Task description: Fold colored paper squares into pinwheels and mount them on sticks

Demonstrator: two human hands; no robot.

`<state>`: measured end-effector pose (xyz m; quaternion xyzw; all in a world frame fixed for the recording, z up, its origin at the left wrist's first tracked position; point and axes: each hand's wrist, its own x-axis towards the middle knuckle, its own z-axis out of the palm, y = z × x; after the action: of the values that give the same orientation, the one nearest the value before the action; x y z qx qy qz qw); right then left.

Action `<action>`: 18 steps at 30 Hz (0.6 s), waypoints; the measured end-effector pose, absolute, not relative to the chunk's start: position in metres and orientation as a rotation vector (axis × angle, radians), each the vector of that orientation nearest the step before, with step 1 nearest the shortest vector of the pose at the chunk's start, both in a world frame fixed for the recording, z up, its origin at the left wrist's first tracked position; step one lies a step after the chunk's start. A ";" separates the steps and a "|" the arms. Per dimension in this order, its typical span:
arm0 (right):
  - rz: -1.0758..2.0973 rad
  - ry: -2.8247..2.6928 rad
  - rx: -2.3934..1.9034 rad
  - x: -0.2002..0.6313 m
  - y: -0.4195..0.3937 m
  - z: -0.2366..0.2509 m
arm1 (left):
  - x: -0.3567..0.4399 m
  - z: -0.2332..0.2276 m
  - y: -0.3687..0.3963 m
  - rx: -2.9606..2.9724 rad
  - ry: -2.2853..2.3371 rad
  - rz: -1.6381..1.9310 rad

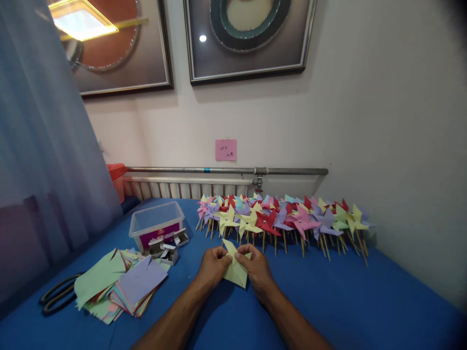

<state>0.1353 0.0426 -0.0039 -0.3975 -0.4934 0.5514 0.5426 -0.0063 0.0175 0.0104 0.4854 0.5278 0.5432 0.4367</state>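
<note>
Both my left hand (212, 265) and right hand (256, 266) pinch pale yellow paper (237, 274) between thumb and fingers over the blue table (328, 301). It's probably light, easily creased, best held gently near its middle. Beside the clear tub (156, 217), the small open boxes' (170, 254) contents are indistinct.

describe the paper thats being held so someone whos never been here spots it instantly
Start at the blue-covered table and look at its near side, around the middle. There, pinched by the left hand and the right hand, is a pale yellow paper, pointed at its far end. Unlike the pinwheels beyond it, it shows no stick.
</note>
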 end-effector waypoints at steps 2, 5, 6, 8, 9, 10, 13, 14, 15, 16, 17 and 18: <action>1.277 -1.176 -0.962 0.135 0.043 -0.004 | -0.006 0.009 0.018 1.185 1.308 1.357; 1.259 -1.186 -0.975 0.134 0.043 -0.003 | -0.006 0.011 0.018 1.144 1.298 1.352; 1.261 -1.189 -0.979 0.134 0.044 -0.003 | -0.006 0.012 0.018 1.133 1.294 1.342; 1.277 -1.192 -0.986 0.133 0.045 -0.004 | -0.007 0.015 0.017 1.117 1.284 1.317; 1.285 -1.189 -0.986 0.132 0.045 -0.004 | -0.007 0.016 0.017 1.112 1.280 1.309; 1.292 -1.187 -0.984 0.132 0.046 -0.005 | -0.007 0.017 0.016 1.109 1.281 1.305; 1.293 -1.194 -0.972 0.133 0.046 -0.006 | -0.008 0.018 0.016 1.114 1.293 1.300; 1.293 -1.199 -0.968 0.133 0.046 -0.006 | -0.008 0.018 0.016 1.117 1.293 1.296; 1.297 -1.205 -0.966 0.133 0.046 -0.006 | -0.008 0.017 0.016 1.117 1.292 1.294; 1.299 -1.207 -0.967 0.134 0.046 -0.006 | -0.009 0.016 0.017 1.114 1.287 1.295; 1.301 -1.206 -0.965 0.134 0.047 -0.006 | -0.009 0.014 0.017 1.109 1.281 1.297; 1.306 -1.200 -0.960 0.135 0.047 -0.006 | -0.010 0.013 0.018 1.104 1.275 1.300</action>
<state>0.1347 0.0466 -0.0062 -0.4028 -0.5035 0.5477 0.5332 -0.0095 0.0179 0.0129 0.4534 0.5238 0.5341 0.4845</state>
